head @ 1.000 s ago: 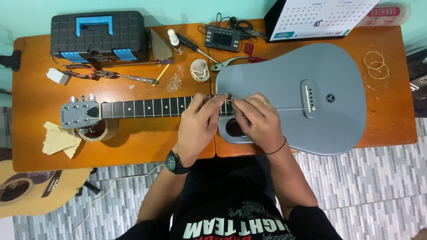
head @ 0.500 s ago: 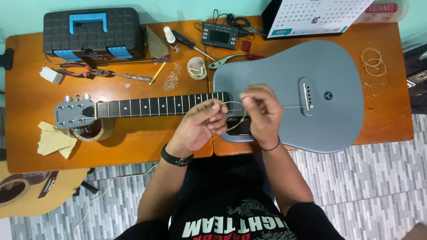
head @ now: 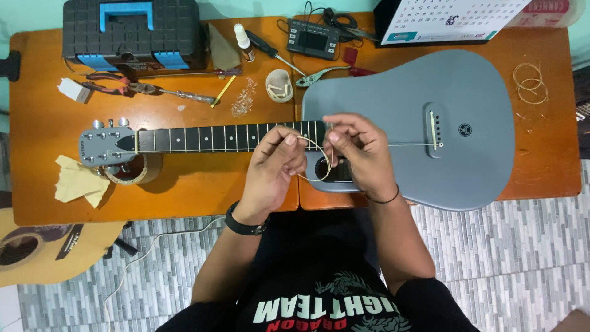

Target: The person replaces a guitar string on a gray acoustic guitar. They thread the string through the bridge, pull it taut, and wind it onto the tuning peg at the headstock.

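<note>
**Guitar string held in a loop over the soundhole**

Above the grey guitar [head: 399,123] on the orange table [head: 184,184], my left hand [head: 276,161] and right hand [head: 359,154] each pinch the thin guitar string [head: 319,154], fingertips clamped together on it. The string curls between them beside the fretboard [head: 227,136]. Black toolbox [head: 132,34] sits well apart.

This looks like a small guitar repair workshop, maybe set up in a home. A grey guitar [head: 418,129] lies on an orange wooden table [head: 43,123] with a black and blue toolbox [head: 132,31], pliers [head: 316,75], screwdrivers [head: 178,94], a roll of tape [head: 132,172] and coiled strings [head: 530,83]. Another guitar [head: 37,252] lies on the tiled floor [head: 522,264], and a calendar [head: 455,18] stands at the back.
</note>
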